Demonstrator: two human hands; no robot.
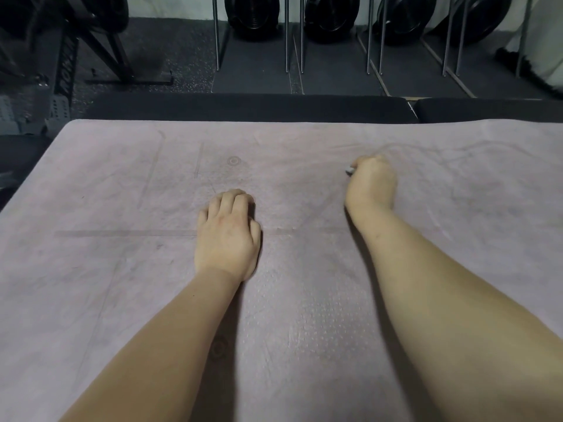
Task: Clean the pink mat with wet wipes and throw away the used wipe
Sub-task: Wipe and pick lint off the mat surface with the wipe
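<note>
One mat fills almost the whole view, pink and scuffed. Grey marks lie across its left and near parts, and curved streaks on the far right look to me like wipe trails. Beyond its far edge are dark pads and a row of black plates on the floor.

The left hand rests near the middle of the mat. Its fingers are curled under, it holds nothing I can see, and it seems to be pinning the mat down. The right hand is farther out and to the right, closed into a fist that presses on the surface. Only a white scrap of the wipe pokes out on the fist's left side, so the rest must be balled up inside.

That balling-up is the main risk. With so little cloth showing, knuckles and skin may rub the mat more than the wipe does, which would smear dirt about instead of lifting it. A wad that small could also slip out during a hard stroke. If the left hand eases off, a push away from the body could ruck or shift the mat. The marks on the left side could easily be missed. I see no bin, so the used wipe may end up dropped on the floor.
</note>
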